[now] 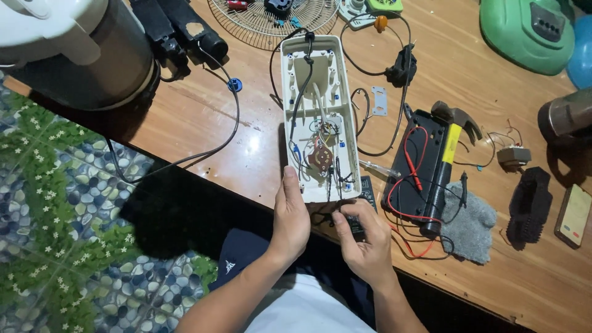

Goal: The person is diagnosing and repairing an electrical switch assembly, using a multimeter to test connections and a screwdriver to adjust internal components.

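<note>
Left grip clamped on near-left edge of open white housing; right grip pinches black wires at near end. Housing's long axis points away across counter.

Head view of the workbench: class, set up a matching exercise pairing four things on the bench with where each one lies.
Things:
1. white housing
2. hammer
3. grey cloth
4. fan guard

Places:
A. far edge of the table, beyond the housing
B. held at its near end by the left hand
C. on the black tray right of the housing
D. near table edge, right of the tray

Pairs: 1-B, 2-C, 3-D, 4-A
</note>
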